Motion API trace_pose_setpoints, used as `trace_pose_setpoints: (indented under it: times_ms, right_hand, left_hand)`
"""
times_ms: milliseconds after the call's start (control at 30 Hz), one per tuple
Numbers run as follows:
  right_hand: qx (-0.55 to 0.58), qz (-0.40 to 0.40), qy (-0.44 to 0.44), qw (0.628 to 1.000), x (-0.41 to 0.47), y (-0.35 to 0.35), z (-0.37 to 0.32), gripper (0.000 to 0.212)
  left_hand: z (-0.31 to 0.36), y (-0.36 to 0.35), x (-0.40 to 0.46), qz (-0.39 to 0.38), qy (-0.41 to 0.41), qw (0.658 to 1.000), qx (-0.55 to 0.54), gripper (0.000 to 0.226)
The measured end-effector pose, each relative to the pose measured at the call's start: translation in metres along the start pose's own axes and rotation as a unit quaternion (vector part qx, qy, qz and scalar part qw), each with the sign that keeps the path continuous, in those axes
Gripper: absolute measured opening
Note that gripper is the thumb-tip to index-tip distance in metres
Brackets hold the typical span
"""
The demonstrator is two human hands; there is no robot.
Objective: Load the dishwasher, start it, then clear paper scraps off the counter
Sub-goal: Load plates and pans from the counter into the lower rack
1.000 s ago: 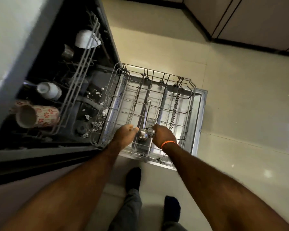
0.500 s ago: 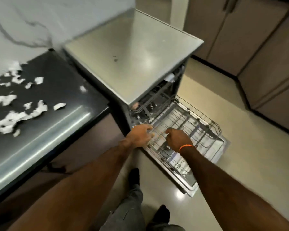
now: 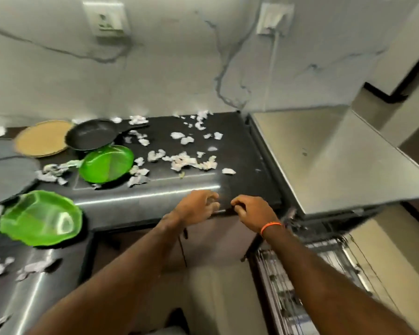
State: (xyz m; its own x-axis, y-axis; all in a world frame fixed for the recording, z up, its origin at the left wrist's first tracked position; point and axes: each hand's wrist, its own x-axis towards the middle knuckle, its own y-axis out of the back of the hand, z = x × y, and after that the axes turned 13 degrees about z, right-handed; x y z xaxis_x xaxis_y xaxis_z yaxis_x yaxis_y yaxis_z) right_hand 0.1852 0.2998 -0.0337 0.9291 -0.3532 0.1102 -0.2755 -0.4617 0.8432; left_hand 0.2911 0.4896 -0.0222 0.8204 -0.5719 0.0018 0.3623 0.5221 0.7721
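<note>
My left hand [image 3: 198, 206] and my right hand [image 3: 252, 211], which wears an orange wristband, hover side by side at the front edge of the black counter [image 3: 247, 170]. Both are loosely curled and I see nothing in either. White paper scraps [image 3: 189, 160] lie scattered over the counter just beyond them. The steel-topped dishwasher [image 3: 336, 165] stands to the right of the counter. Its wire lower rack [image 3: 300, 286] is pulled out at lower right, below my right forearm.
On the counter's left sit a green divided plate [image 3: 107, 163], a second green plate [image 3: 41, 218] at the corner, a black frying pan [image 3: 92, 134], a tan plate [image 3: 42, 137] and grey plates [image 3: 7, 175]. More scraps [image 3: 0, 267] lie lower left. The marbled wall has two sockets.
My view swung up and left from the pulled-out rack to the counter. Both hands left the rack and rose to the counter's front edge. The small steel item stayed behind.
</note>
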Motion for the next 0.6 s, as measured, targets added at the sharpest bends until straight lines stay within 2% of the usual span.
trace_pose_setpoints:
  times_ms: [133,400,600]
  right_hand:
    - [-0.01,-0.02,0.05,0.998,0.057,-0.037,-0.058,0.024]
    - [0.005,-0.053,0.132,0.99,0.122,-0.108,-0.164,0.023]
    - [0.01,-0.081,0.159,0.984,0.159,-0.15,-0.213,0.022]
  left_hand:
    - [-0.057,0.059,0.003,0.085,0.038,0.996,-0.013,0.035]
    - [-0.157,0.139,-0.016,0.196,0.104,0.975,-0.014,0.032]
    - [-0.202,0.179,-0.015,0.238,0.159,0.958,-0.009,0.028]
